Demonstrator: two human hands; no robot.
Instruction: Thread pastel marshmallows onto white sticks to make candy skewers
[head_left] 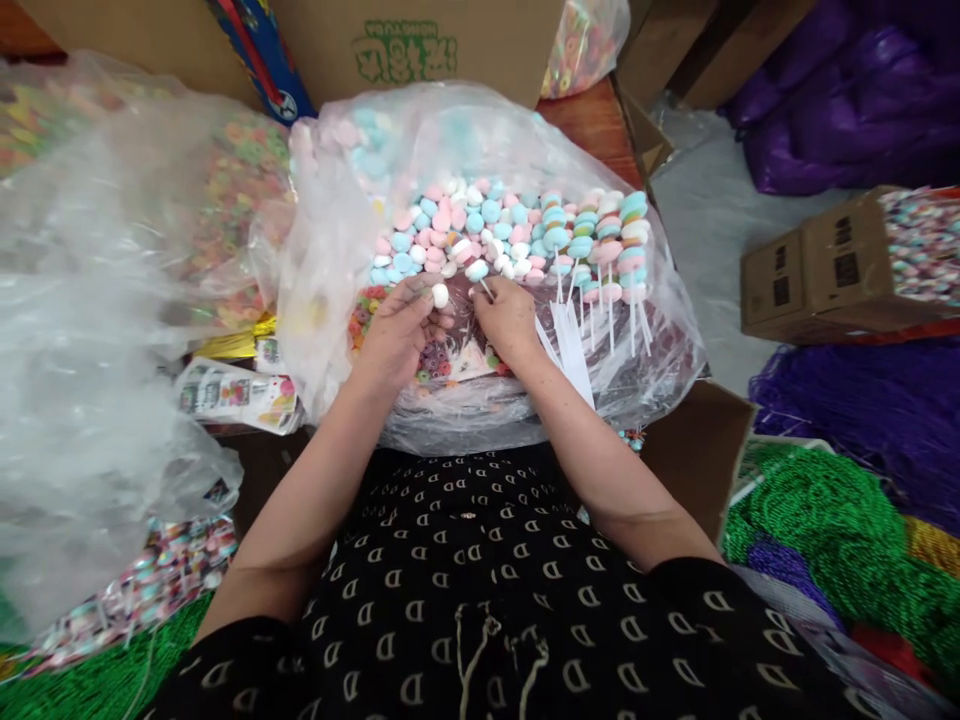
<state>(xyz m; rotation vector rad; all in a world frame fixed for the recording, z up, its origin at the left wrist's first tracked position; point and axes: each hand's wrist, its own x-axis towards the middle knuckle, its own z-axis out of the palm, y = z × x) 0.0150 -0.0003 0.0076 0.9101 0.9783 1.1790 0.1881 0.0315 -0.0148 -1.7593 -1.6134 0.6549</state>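
Note:
My left hand (403,325) pinches a white marshmallow (440,295) between thumb and finger, over the near part of a clear plastic bag (510,425). In my right hand (506,312) is the white stick of a marshmallow skewer (475,270), tilted up and to the left, with a few sweets on its far end. Loose pink, blue and white marshmallows (427,235) lie just beyond both hands. Small coloured ring candies (433,362) show beside and below my left hand. Right of my right hand are several finished-looking skewers (609,245) and a bundle of white sticks (570,345).
Large clear bags of ring candies (232,200) fill the left. A cardboard box (480,45) stands behind the work surface. At the right are a box of wrapped sweets (832,265), purple strands (862,410) and green bead strings (825,530). Printed packets (232,392) lie left of my left hand.

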